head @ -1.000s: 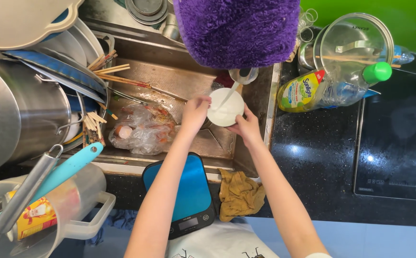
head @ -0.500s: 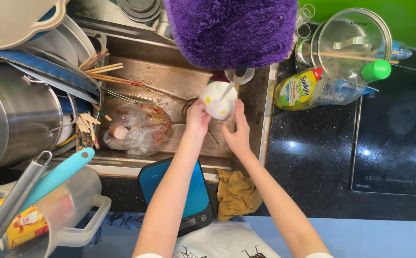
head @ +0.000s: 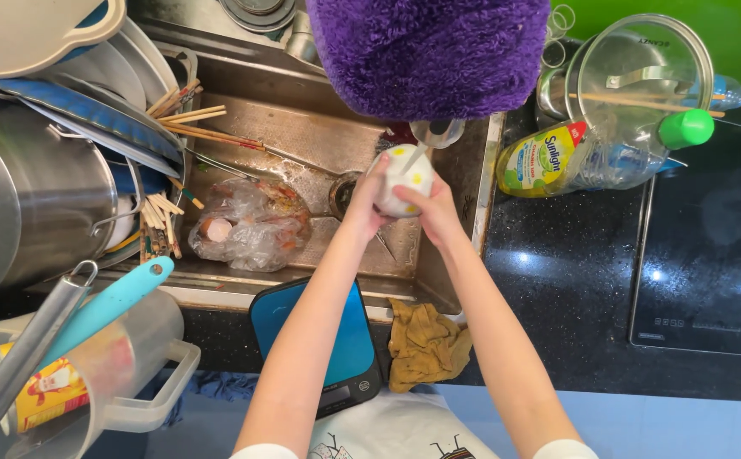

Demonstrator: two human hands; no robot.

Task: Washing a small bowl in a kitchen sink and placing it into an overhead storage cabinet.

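Note:
Both my hands hold a small white cup with yellow dots [head: 406, 178] over the steel sink [head: 302, 136]. My left hand [head: 369, 197] grips its left side and my right hand [head: 431, 206] wraps its right side and bottom. A thin stream of water runs onto the cup from the tap [head: 435, 133] just above it. The tap's upper part is hidden behind a fluffy purple thing [head: 430, 53].
A clear plastic bag of scraps [head: 247, 223] lies in the sink. Chopsticks [head: 187, 119], pots and plates [head: 39, 170] are piled at the left. A yellow dish-soap bottle [head: 557, 157], glass lid [head: 642, 72], blue scale [head: 319, 340], yellow rag [head: 425, 344], clear jug [head: 73, 374] and black hob [head: 710, 246] surround it.
The cup was turned from mouth-up to its side and lifted toward the tap. Both hands moved slightly away from me with it.

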